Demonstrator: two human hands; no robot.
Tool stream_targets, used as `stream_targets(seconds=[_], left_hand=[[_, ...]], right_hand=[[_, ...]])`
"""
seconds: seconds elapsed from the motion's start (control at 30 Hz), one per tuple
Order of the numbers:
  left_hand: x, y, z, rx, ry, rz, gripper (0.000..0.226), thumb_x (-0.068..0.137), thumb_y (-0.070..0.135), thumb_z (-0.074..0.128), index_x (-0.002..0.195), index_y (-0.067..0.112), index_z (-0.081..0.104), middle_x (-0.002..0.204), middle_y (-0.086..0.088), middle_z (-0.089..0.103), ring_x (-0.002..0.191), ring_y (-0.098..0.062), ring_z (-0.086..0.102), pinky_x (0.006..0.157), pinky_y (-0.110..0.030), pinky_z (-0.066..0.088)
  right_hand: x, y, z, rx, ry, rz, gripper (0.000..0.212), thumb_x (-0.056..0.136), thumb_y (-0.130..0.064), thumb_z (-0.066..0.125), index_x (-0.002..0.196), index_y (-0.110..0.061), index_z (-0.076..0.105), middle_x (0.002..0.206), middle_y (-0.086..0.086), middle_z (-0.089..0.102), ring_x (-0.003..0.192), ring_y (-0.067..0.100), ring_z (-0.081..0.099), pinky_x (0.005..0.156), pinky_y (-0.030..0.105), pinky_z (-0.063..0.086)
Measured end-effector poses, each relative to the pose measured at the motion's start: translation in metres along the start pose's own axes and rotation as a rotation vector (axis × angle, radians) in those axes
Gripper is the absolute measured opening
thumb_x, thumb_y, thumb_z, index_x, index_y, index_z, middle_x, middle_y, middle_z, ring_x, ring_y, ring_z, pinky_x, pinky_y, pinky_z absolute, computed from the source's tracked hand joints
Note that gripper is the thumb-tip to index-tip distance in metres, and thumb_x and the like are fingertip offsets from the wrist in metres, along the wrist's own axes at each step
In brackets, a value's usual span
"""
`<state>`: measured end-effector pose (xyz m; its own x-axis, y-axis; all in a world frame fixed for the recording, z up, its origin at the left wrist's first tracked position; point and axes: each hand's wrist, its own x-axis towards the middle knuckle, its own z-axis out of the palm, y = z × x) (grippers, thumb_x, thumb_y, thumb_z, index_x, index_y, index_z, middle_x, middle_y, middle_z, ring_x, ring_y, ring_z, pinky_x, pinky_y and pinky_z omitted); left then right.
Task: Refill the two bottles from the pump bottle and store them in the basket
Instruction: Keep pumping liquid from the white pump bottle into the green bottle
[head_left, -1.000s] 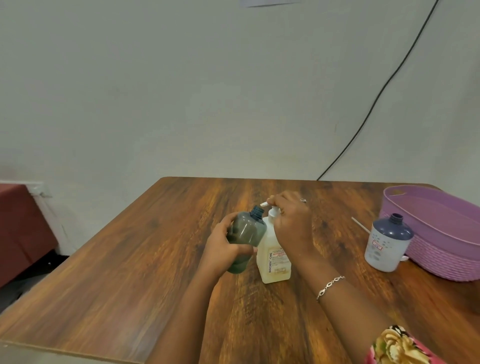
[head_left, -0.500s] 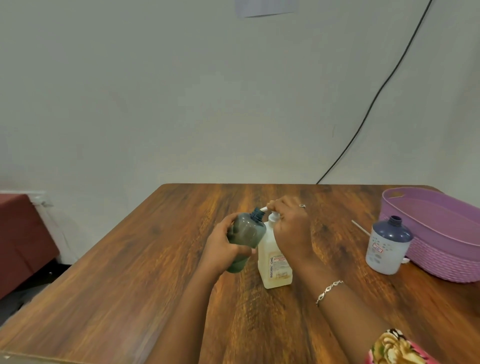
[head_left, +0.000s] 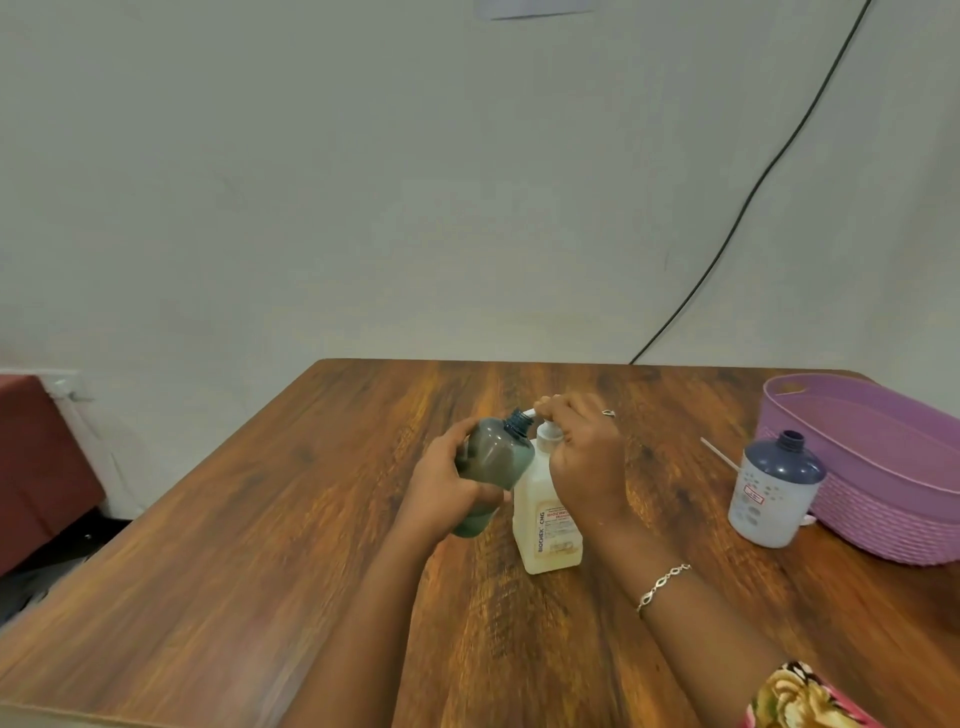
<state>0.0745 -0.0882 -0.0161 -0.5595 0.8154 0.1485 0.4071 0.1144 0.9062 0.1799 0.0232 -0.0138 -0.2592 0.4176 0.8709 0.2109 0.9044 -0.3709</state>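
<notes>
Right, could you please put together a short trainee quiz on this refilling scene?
1. True or false: the blue-topped bottle stands uncapped on the table, outside the basket.
2. The green bottle in the left hand is: A upright on the table; B tilted, neck at the pump bottle's spout; C in the basket.
3. What does the right hand grip?
Key: 1 true; 2 B; 3 the pump bottle's head.

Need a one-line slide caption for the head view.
Left hand holds an open dark green plastic bottle tilted to the nozzle of the cream plastic pump bottle; right hand grips the pump head.
</notes>
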Motion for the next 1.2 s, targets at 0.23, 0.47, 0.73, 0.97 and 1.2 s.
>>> stream_targets(seconds=[0.23, 0.47, 0.73, 0.97, 1.2], left_hand=[[0.002, -0.004, 0.000, -0.007, -0.002, 0.009, 0.086, 0.062, 0.008, 0.079, 0.136, 0.029, 0.041, 0.126, 0.001, 0.046, 0.106, -0.018, 0.049, 0.076, -0.029, 0.044], [-0.001, -0.006, 0.000, -0.013, 0.004, 0.000, 0.084, 0.063, 0.008, 0.078, 0.135, 0.029, 0.042, 0.126, 0.001, 0.045, 0.104, -0.018, 0.048, 0.073, -0.028, 0.044], [-0.001, 0.000, -0.002, -0.022, 0.003, 0.004, 0.081, 0.064, 0.006, 0.078, 0.133, 0.031, 0.043, 0.124, 0.002, 0.044, 0.104, -0.019, 0.048, 0.072, -0.027, 0.044], [-0.002, 0.001, -0.002, -0.032, -0.005, -0.006, 0.079, 0.065, 0.003, 0.076, 0.131, 0.033, 0.044, 0.120, 0.004, 0.044, 0.100, -0.017, 0.048, 0.074, -0.030, 0.044], [-0.003, 0.002, -0.004, -0.021, -0.009, 0.009, 0.079, 0.064, 0.005, 0.077, 0.131, 0.032, 0.045, 0.120, 0.004, 0.045, 0.096, -0.013, 0.048, 0.069, -0.026, 0.044]], right_hand=[[0.002, -0.003, 0.000, 0.004, 0.037, -0.006, 0.039, 0.070, 0.001, 0.032, 0.080, -0.003, 0.070, 0.079, 0.007, 0.064, 0.074, 0.020, 0.058, 0.060, 0.024, 0.045], [0.002, -0.002, -0.001, -0.041, -0.010, -0.001, 0.029, 0.068, 0.011, 0.046, 0.077, -0.001, 0.070, 0.074, 0.008, 0.064, 0.066, 0.024, 0.059, 0.055, 0.025, 0.046], [0.009, -0.004, -0.002, -0.064, -0.041, 0.009, 0.024, 0.063, 0.016, 0.059, 0.074, -0.002, 0.070, 0.072, 0.009, 0.065, 0.062, 0.024, 0.059, 0.050, 0.028, 0.047], [0.006, -0.003, -0.004, -0.047, -0.078, 0.035, 0.026, 0.065, 0.014, 0.054, 0.078, -0.001, 0.071, 0.075, 0.009, 0.065, 0.065, 0.025, 0.060, 0.056, 0.026, 0.046], [0.012, -0.005, -0.005, -0.067, -0.064, 0.036, 0.024, 0.063, 0.017, 0.063, 0.074, -0.003, 0.070, 0.072, 0.007, 0.064, 0.063, 0.025, 0.057, 0.052, 0.029, 0.045]])
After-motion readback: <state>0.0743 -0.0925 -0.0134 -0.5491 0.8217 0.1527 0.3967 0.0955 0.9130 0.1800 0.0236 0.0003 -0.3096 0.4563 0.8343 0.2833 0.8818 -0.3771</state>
